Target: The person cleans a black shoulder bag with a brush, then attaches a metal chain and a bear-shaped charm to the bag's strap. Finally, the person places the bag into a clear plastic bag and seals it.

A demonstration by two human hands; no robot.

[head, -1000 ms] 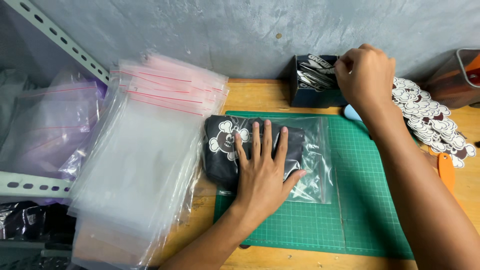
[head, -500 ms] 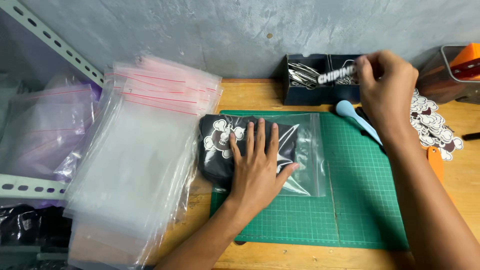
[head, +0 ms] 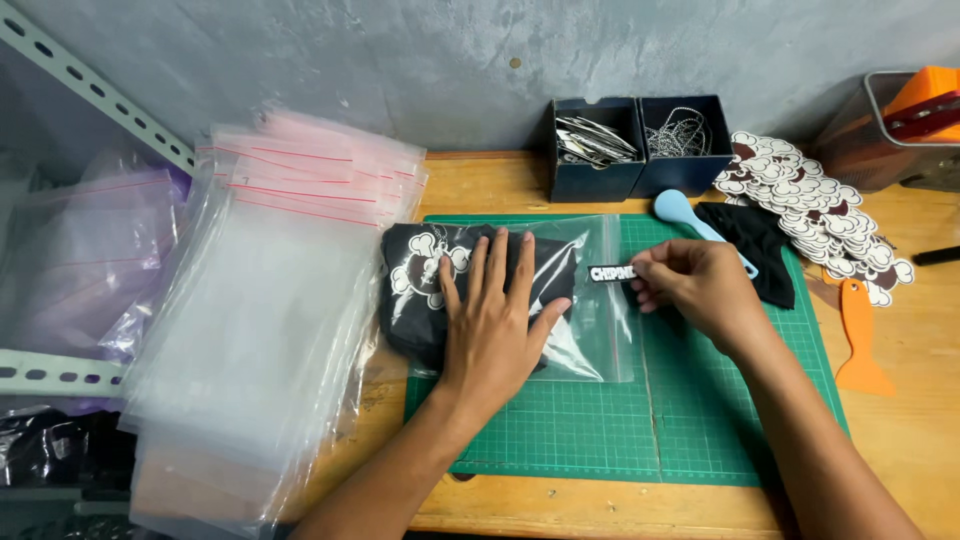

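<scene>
Both hands [head: 497, 318] were seen bare, and the forearms too; no sleeve, glove, ring or watch was worn on them.

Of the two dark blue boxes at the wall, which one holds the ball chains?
The right box, nearer the cloud-shaped stickers; the left box holds flat black-and-white tags instead.

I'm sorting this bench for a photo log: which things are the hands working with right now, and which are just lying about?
In use:
left hand pressing flat on the clear bag with black cloth inside
right hand holding a small black tag at the bag's opening
green mat underneath

Lying about:
stack of empty bags
two dark boxes
cloud-shaped stickers
orange scraper
blue tool
</scene>
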